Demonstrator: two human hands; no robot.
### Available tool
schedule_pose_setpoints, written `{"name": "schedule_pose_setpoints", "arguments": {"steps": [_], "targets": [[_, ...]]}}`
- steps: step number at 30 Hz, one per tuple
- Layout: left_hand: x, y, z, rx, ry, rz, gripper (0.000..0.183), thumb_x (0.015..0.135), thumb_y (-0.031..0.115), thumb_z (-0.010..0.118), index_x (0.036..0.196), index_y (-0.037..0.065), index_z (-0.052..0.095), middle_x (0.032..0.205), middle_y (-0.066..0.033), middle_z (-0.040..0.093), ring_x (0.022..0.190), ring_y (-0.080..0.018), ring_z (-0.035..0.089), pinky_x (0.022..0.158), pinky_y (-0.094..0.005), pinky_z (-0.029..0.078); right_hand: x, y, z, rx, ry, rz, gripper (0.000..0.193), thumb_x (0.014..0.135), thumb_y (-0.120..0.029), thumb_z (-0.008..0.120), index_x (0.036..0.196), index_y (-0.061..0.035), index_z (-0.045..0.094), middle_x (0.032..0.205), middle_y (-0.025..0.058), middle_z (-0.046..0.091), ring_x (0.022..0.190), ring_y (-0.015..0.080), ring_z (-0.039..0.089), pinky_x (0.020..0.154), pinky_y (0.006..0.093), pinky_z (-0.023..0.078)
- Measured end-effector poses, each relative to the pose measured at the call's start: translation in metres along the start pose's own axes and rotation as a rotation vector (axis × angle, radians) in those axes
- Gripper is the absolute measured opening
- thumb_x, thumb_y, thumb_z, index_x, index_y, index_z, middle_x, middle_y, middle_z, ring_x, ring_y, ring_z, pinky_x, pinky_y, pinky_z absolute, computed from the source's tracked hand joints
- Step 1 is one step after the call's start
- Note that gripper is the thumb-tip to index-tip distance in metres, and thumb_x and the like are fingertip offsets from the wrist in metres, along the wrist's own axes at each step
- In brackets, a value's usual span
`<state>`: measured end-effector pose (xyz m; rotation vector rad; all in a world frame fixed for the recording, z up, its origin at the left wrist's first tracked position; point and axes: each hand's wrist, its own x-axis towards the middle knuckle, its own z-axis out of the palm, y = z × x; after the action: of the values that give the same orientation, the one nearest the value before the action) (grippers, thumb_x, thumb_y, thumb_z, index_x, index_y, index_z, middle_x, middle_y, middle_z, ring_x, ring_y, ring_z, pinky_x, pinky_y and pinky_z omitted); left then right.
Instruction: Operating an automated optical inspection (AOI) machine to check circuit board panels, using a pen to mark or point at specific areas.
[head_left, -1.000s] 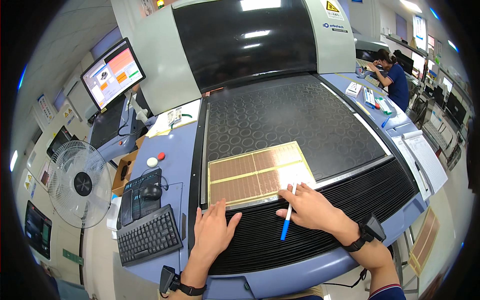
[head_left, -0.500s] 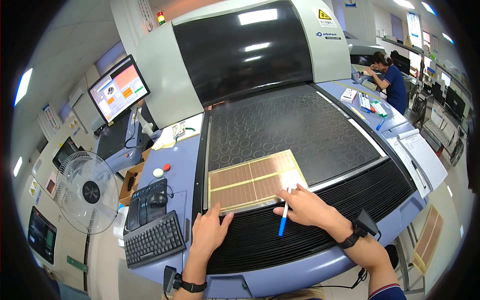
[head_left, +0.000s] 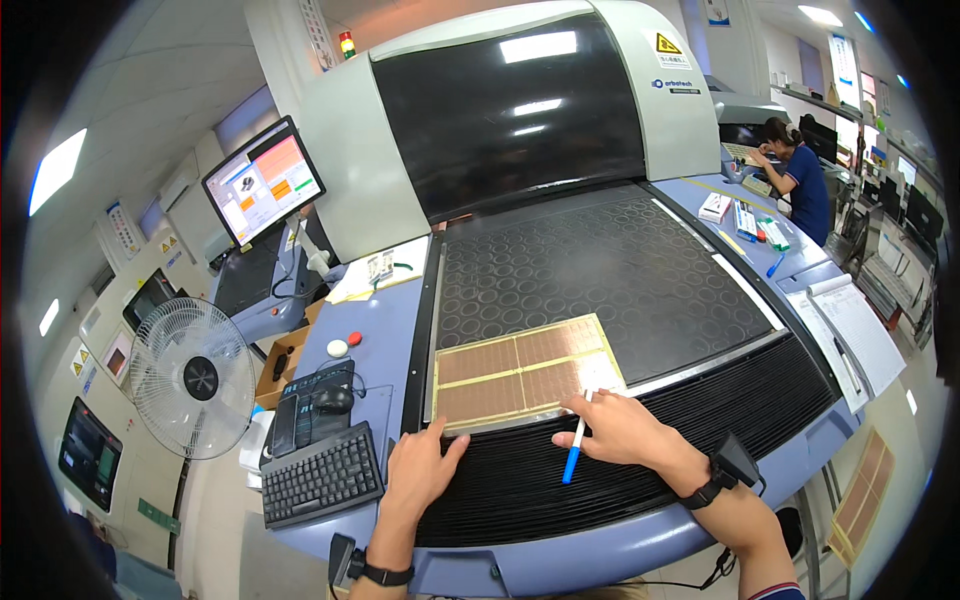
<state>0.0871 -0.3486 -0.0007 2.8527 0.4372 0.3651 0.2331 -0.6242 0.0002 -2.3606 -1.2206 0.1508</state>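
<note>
A thin copper-coloured circuit panel (head_left: 485,395) with yellowish borders and a pale cross band lies flat on the dark bed (head_left: 570,260) patterned with rings, at its near left end. By the panel's near left corner is my left hand (head_left: 420,468), its thumb and fingers spread and nothing in them. My right hand (head_left: 625,430) is at the near right corner, holding a white marker pen (head_left: 574,455) between thumb and fingers. The pen's blue end points down toward me, over the black ribbed cover (head_left: 520,490). Whether the right fingertips touch the panel I cannot tell.
A large machine hood (head_left: 510,110) stands behind the bed. To the left are a keyboard (head_left: 322,475), a mouse (head_left: 333,400), a monitor (head_left: 265,185) and a fan (head_left: 195,378). A notepad (head_left: 850,320) lies right; a person (head_left: 795,180) sits beyond.
The view has shifted slightly, so the machine and panel appear a little farther right and lower. Both hands keep nearly the same place by the panel, and the pen stays in my right hand.
</note>
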Motion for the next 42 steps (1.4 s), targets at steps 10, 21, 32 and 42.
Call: {"name": "schedule_pose_setpoints", "arguments": {"steps": [10, 21, 32, 42], "targets": [[-0.125, -0.082, -0.052, 0.184, 0.431, -0.467, 0.061, 0.093, 0.039, 0.073, 0.138, -0.002, 0.063, 0.115, -0.0246, 0.074, 0.115, -0.0434, 0.065, 0.100, -0.0483, 0.050, -0.007, 0.009, 0.004, 0.036, 0.068, -0.020, 0.055, 0.095, -0.051, 0.070, 0.102, 0.0035, 0.065, 0.095, 0.0255, 0.070, 0.099, 0.0439, 0.070, 0.084, 0.0514, 0.057], [-0.131, -0.129, -0.054, 0.286, 0.253, -0.558, 0.043, 0.091, 0.031, 0.074, 0.121, 0.001, 0.073, 0.095, -0.0136, 0.079, 0.104, -0.0372, 0.067, 0.091, -0.0474, 0.052, -0.006, 0.009, 0.004, 0.035, 0.073, -0.015, 0.055, 0.095, -0.051, 0.070, 0.095, 0.0038, 0.064, 0.087, 0.0249, 0.070, 0.095, 0.0437, 0.070, 0.081, 0.0512, 0.058], [-0.036, 0.051, -0.008, -0.231, 0.348, 0.452, 0.029, 0.088, 0.016, 0.079, 0.115, 0.006, 0.075, 0.103, -0.0122, 0.077, 0.096, -0.0304, 0.074, 0.086, -0.0403, 0.058, -0.005, -0.012, 0.020, 0.271, 0.280, -0.392, 0.034, 0.094, -0.028, 0.077, 0.119, -0.0066, 0.072, 0.086, 0.0171, 0.074, 0.078, 0.0347, 0.075, 0.069, 0.0411, 0.061], [-0.001, 0.047, 0.052, -0.593, 0.279, 0.503, 0.020, 0.087, 0.005, 0.080, 0.107, 0.003, 0.076, 0.103, -0.0115, 0.079, 0.092, -0.0256, 0.077, 0.080, -0.0347, 0.061, -0.005, -0.011, 0.024, 0.349, 0.244, -0.375, 0.030, 0.092, -0.022, 0.078, 0.116, -0.0053, 0.074, 0.081, 0.0135, 0.074, 0.068, 0.0275, 0.074, 0.063, 0.0372, 0.060]]}}
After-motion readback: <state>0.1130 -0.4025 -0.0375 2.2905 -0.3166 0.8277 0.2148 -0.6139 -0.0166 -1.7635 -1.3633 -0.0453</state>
